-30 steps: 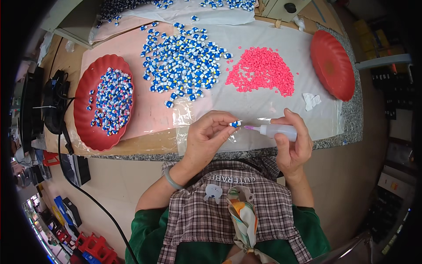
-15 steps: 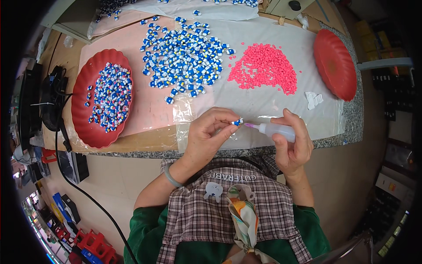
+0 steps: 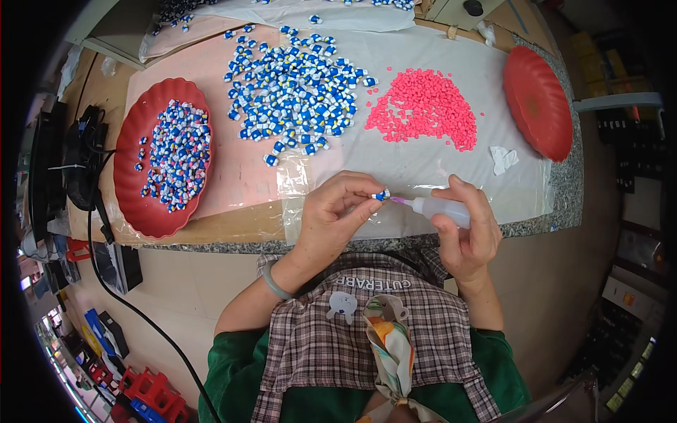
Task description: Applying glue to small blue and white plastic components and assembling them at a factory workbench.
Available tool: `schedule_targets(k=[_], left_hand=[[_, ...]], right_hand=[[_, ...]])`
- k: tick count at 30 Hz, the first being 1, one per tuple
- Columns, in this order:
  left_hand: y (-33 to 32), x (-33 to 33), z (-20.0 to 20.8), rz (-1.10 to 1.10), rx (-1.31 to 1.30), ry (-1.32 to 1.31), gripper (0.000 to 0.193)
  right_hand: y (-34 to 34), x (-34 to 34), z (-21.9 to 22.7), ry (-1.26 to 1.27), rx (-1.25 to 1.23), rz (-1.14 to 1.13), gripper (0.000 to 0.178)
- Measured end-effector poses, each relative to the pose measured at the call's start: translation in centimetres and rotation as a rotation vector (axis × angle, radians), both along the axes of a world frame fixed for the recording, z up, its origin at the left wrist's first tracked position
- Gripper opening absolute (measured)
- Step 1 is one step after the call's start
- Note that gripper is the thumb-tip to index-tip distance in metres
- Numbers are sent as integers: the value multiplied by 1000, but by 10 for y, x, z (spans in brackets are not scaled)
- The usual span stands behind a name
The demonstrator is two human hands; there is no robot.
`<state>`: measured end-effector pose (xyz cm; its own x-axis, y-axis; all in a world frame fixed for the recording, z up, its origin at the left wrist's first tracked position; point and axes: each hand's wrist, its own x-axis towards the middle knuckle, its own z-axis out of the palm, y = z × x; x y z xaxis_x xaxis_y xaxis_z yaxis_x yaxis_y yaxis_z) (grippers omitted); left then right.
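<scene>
Between thumb and forefinger, my left hand pinches a small blue and white figurine with a bit of yellow. My right hand is wrapped round a translucent squeeze bottle lying nearly level. Its thin purple tip points left and is at or very close to the figurine; whether they touch I cannot tell. Beyond my hands lie a heap of similar blue and white figurines and, to its right, a spread of small bright pink pieces.
A red scalloped tray on the left holds many figurines, some with pink on them. Another red tray stands at the right edge. A crumpled white tissue lies near it. A black cable hangs off the table's left side.
The bottle in my right hand has shifted slightly left, bringing its tip closer to the figurine. My left hand has hardly moved.
</scene>
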<state>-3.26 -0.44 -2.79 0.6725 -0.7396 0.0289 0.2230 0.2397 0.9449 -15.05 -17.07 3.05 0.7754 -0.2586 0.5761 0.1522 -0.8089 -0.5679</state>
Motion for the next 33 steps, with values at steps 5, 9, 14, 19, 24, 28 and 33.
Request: schedule_targets(k=[5, 9, 14, 19, 24, 28, 33], left_hand=[[1, -1, -2, 2, -29, 22, 21], [1, -1, -3, 8, -21, 50, 20], [1, -2, 0, 8, 4, 37, 20], [-2, -2, -1, 4, 0, 40, 20], [-7, 1, 0, 1, 10, 28, 19], [1, 6, 5, 21, 73, 7, 18], [8, 0, 2, 86, 142, -140, 18]], right_hand=[[-11, -7, -11, -1, 597, -60, 38], [-23, 8, -13, -74, 1123, -50, 31], [-42, 6, -21, 172, 1171, -68, 29], [-48, 23, -34, 361, 491, -191, 23], [-39, 57, -35, 312, 85, -193, 15], [-33, 75, -36, 318, -29, -166, 15], [-22, 79, -35, 333, -96, -62, 14]])
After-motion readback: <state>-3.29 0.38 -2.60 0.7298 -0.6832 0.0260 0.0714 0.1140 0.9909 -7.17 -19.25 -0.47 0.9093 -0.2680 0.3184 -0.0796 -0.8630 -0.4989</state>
